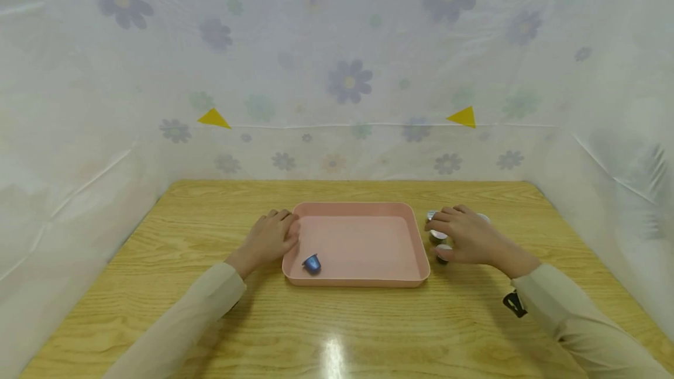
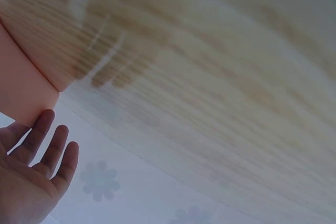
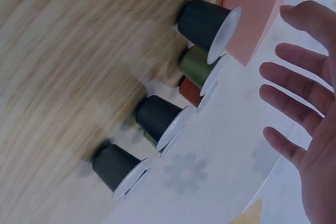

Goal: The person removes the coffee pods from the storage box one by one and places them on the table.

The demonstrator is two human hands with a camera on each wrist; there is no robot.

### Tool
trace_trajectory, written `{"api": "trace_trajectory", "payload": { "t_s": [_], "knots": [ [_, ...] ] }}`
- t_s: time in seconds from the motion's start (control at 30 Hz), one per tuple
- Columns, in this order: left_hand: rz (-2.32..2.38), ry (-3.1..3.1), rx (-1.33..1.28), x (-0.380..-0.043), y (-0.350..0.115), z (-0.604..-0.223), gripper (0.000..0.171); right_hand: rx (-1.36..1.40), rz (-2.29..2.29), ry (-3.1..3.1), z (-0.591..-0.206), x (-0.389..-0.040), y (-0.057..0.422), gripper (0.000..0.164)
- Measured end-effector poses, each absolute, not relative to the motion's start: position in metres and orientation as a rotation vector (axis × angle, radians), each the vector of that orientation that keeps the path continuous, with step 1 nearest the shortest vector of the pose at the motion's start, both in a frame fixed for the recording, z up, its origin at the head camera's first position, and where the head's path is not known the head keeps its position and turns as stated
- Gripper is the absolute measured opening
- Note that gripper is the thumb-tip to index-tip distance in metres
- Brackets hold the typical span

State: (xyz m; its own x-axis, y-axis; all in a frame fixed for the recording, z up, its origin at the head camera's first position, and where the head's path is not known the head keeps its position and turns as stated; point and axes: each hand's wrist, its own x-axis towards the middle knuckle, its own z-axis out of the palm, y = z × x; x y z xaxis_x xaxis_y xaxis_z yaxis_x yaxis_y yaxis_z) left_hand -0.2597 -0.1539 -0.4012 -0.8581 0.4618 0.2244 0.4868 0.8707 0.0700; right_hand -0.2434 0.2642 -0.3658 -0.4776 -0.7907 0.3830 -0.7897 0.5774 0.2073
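Observation:
A pink tray (image 1: 363, 250) lies on the wooden table, with a blue coffee capsule (image 1: 313, 264) tipped on its side in the near left corner. At the tray's left rim rests my left hand (image 1: 268, 237), fingers fairly straight and loosely spread in the left wrist view. My right hand (image 1: 468, 237) hovers over several coffee capsules just right of the tray, its fingers extended and spread. The right wrist view shows black capsules (image 3: 157, 116), an olive green capsule (image 3: 197, 66) and a reddish-brown capsule (image 3: 189, 92), white lids up; the right hand is apart from them.
The wooden table (image 1: 347, 320) extends around the tray. White flower-print sheeting (image 1: 347, 151) encloses the back and sides. Yellow triangles (image 1: 463, 117) mark the back sheet. A small black object (image 1: 515, 304) lies near the right sleeve, partly covered.

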Motion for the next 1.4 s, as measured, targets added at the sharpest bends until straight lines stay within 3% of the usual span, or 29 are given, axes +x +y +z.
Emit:
{"api": "trace_trajectory", "payload": {
  "t_s": [1.4],
  "knots": [
    [-0.185, -2.882, -0.718, -0.260, -0.154, -0.400, 0.040, 1.546, 0.012, -2.323, -0.371, -0.250, 0.168, 0.033]
  ]
}}
